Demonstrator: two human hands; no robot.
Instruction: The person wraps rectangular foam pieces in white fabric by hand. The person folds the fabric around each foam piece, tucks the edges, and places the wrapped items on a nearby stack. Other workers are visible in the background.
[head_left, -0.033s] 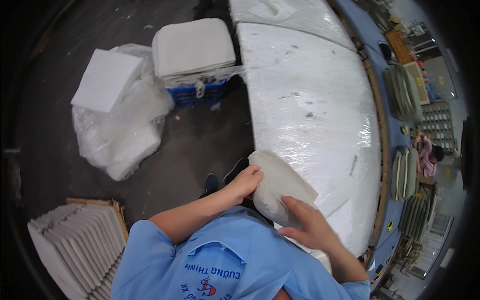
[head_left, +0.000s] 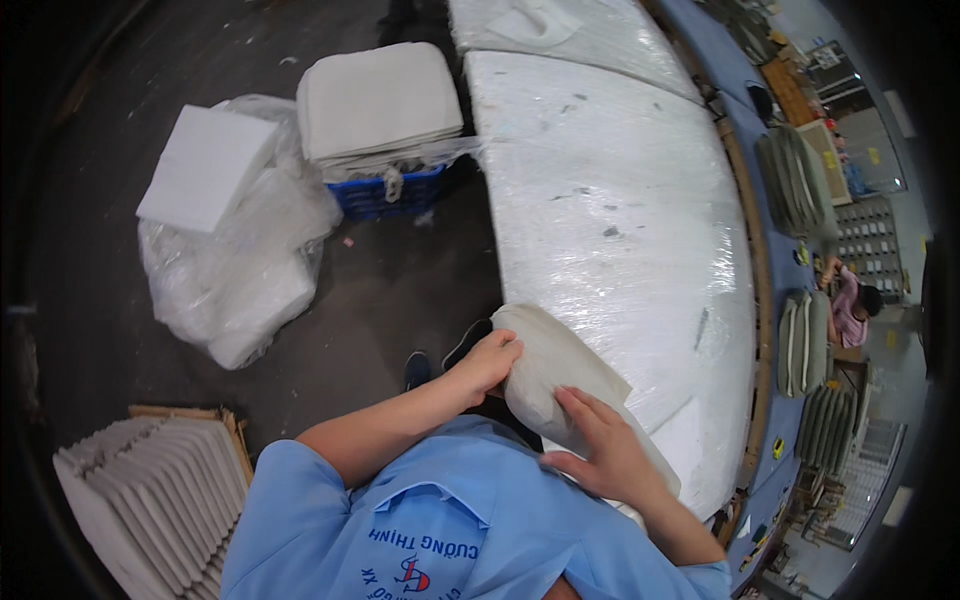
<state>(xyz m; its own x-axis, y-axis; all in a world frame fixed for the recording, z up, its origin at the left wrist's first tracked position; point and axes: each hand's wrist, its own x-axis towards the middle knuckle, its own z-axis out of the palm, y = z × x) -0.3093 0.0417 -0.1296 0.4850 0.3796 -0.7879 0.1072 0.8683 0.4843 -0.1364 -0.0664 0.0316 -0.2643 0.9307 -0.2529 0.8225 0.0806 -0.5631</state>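
Note:
A beige fabric-covered cushion (head_left: 560, 355) lies slanted in front of me, over the near left edge of the plastic-wrapped table (head_left: 620, 200). My left hand (head_left: 488, 364) grips its left end, thumb on top and the other fingers hidden beneath. Flat against its near side rests my right hand (head_left: 605, 445), fingers stretched out and thumb apart. Pale material shows beyond the right hand; whether it belongs to the cushion I cannot tell.
Beige cushion pieces (head_left: 380, 95) are stacked on a blue crate (head_left: 390, 192). Beside it, a white foam block (head_left: 208, 168) tops a plastic bag (head_left: 235, 290). More cushions (head_left: 150, 490) stand in a row at lower left. A person (head_left: 852, 305) works beyond the blue table (head_left: 790, 430).
My right hand has shifted slightly left and up along the cushion's near side. The left hand keeps its grip. The whole view has moved a little.

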